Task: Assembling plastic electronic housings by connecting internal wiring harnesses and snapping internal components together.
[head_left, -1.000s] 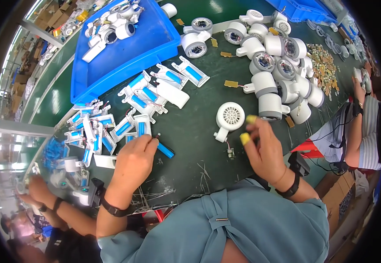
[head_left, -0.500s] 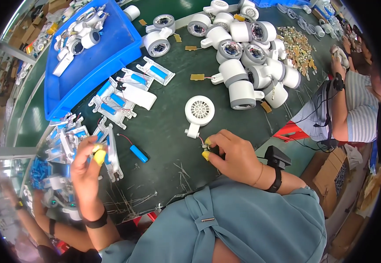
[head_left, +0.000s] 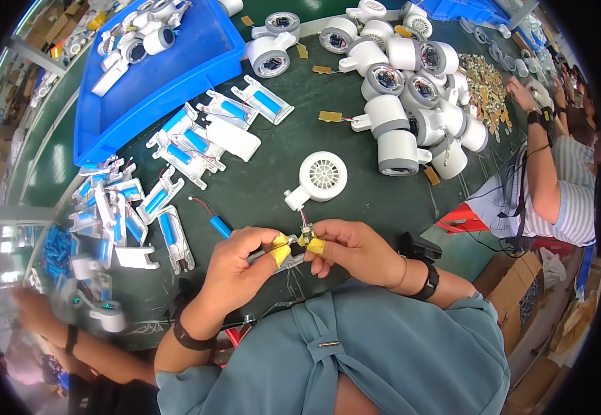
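Note:
My left hand point(head_left: 241, 266) and my right hand point(head_left: 355, 252) meet low over the green table, yellow covers on their thumb and finger tips. Between right thumb and forefinger sits a small circuit board point(head_left: 307, 234). Thin wires point(head_left: 304, 216) run from it to a white round fan head point(head_left: 323, 176) with a slotted grille, lying just beyond. The left fingertips pinch a small white connector point(head_left: 291, 240) close to the board. A pale part below those fingers is mostly hidden. Left of the hands lies a blue battery cell point(head_left: 221, 226) with a red lead, partly covered.
White handle shells with blue cells point(head_left: 186, 149) lie on the left, before a blue bin point(head_left: 228, 66). Several white fan heads point(head_left: 390, 114) are heaped at right, beside small boards point(head_left: 487, 90). A co-worker's arm point(head_left: 539, 149) is at right; another's blurred hand point(head_left: 38, 315) is lower left.
My left hand has moved right from beside the shells to meet my right hand, bringing the connector to the board. The whole view has shifted slightly.

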The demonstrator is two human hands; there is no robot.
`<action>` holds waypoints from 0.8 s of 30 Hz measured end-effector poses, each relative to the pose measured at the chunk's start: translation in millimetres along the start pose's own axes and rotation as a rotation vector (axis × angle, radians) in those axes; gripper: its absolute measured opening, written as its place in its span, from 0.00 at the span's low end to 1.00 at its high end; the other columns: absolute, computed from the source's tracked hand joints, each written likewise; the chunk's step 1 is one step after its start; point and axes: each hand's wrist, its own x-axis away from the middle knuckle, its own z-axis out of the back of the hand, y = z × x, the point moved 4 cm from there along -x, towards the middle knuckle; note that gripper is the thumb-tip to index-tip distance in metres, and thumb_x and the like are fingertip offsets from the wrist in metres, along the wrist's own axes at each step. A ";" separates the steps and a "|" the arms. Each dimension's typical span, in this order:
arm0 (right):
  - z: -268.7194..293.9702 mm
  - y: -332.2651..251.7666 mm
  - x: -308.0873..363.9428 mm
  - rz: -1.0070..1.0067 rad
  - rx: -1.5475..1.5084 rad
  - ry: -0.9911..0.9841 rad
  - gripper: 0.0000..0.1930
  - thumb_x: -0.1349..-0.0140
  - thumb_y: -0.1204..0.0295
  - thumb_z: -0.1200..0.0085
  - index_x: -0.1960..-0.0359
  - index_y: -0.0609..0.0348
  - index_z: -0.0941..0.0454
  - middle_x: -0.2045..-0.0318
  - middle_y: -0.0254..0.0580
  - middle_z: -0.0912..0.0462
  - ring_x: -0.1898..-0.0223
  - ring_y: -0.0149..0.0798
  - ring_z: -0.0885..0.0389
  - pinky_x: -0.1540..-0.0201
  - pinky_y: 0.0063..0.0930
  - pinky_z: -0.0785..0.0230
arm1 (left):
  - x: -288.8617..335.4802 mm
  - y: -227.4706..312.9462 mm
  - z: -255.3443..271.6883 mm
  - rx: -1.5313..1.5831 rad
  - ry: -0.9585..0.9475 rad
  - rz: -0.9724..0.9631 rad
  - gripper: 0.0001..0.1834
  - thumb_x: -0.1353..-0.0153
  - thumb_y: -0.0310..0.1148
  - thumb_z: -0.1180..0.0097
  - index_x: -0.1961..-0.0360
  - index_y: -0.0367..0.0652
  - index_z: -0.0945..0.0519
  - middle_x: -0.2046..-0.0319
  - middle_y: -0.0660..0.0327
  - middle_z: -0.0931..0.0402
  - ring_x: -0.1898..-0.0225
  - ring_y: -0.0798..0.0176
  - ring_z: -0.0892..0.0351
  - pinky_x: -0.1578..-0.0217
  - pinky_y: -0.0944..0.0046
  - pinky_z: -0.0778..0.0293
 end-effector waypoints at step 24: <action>-1.6 -5.1 -9.4 0.146 0.425 0.034 0.06 0.30 0.78 0.55 0.58 0.64 0.24 0.66 0.35 0.20 0.70 0.23 0.21 0.71 0.17 0.26 | -24.2 9.9 -3.6 -0.217 -0.139 -0.211 0.06 0.44 0.27 0.49 0.66 0.43 0.21 0.74 0.61 0.24 0.68 0.59 0.24 0.51 0.60 0.37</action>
